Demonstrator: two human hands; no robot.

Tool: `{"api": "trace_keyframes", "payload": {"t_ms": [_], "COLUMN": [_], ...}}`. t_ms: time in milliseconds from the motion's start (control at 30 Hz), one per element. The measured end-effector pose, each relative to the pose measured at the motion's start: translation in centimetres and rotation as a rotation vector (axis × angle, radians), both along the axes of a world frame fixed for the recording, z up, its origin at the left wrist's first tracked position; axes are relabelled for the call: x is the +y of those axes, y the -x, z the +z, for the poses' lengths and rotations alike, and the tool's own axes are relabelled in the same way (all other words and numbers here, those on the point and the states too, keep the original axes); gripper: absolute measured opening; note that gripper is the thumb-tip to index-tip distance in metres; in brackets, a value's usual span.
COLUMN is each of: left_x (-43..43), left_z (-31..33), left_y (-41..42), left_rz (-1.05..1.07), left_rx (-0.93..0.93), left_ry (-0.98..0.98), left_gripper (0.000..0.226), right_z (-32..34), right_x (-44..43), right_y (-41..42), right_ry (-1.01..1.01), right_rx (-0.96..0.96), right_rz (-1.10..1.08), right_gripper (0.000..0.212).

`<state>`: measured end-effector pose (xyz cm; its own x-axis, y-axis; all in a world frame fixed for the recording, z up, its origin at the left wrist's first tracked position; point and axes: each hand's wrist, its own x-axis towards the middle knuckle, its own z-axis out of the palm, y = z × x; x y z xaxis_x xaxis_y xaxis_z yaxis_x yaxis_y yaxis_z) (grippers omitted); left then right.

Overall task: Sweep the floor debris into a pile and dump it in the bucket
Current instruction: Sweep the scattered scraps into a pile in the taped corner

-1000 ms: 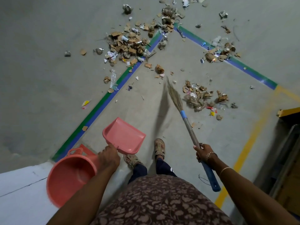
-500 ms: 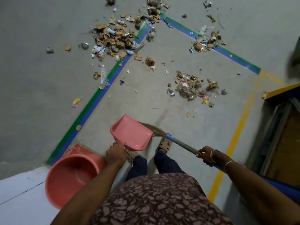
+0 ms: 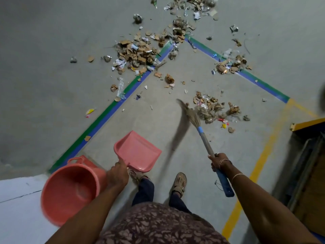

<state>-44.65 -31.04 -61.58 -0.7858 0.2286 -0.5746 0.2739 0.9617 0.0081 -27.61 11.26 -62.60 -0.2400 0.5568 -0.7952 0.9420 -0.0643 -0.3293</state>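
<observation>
Moved: grass-bristle broom with blue-capped handle [image 3: 202, 136], swung from beside the dustpan out to the nearest litter.
Far left: round salmon-pink plastic bucket [image 3: 70, 192], mouth tilted toward the camera.
Left hand [image 3: 117, 175]: grips the pink plastic dustpan [image 3: 139, 152] by its handle.
Right hand [image 3: 219, 162]: clamped round the broom handle.
Torn cardboard and paper debris [image 3: 211, 108]: small pile touching the bristles, well apart from the bucket.

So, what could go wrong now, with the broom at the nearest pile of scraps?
1. The right hand alone grips the broom, so a fast stroke may scatter the light scraps of the near pile.
2. The left hand holds the dustpan next to the tilted bucket; both could bump or slip.
3. Other heaps lie along the tape lines and may be missed.
</observation>
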Motion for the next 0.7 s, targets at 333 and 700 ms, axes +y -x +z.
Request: {"api": "trace_keyframes", "payload": {"t_ms": [333,700], "left_x": [2.4,-6.1], "left_z": [2.7,2.1], "left_y": [-2.9,-1.6], "left_rz": [0.221,0.348], "left_rx": [0.004,0.052], "left_ry": [-0.002,0.011], "left_gripper": [0.033,0.065], "right_z": [4.3,2.3], "right_x": [-3.2,-14.5], "right_y": [-1.6,9.5], "right_ry": [0.197,0.339], "right_rx": [0.289,0.118], "right_rz": [0.064,0.522], "right_gripper": [0.024,0.035]}}
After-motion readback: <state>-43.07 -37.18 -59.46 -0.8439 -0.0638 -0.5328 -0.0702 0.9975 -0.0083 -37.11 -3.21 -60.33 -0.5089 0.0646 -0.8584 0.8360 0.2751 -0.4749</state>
